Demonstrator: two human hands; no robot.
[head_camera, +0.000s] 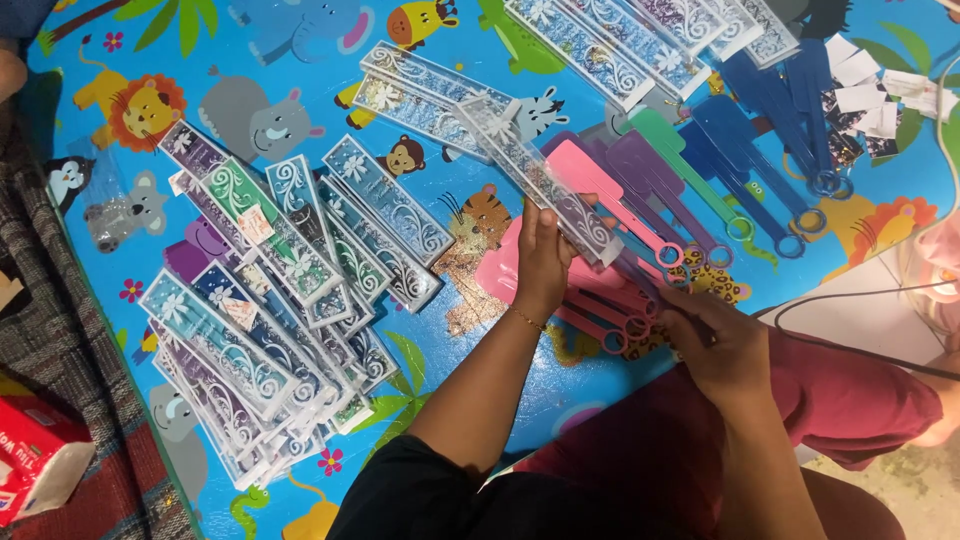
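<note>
My left hand (543, 262) holds up a long clear plastic sleeve (535, 175) printed with white swirls, gripping its near end. My right hand (718, 340) rests lower right, fingers closed on the ring ends of pink flat plastic sticks (600, 190) lying beneath the sleeve. Both hands hover over a bright blue play mat (430, 360) with cartoon animals.
A heap of packed swirl-patterned sleeves (270, 300) lies at left, more (620, 35) at the top. Purple, green and blue sticks (740, 150) fan out at right, beside small paper cards (865, 100). A red-and-white carton (35, 455) sits bottom left. A black cable (850, 345) crosses my red-clothed lap.
</note>
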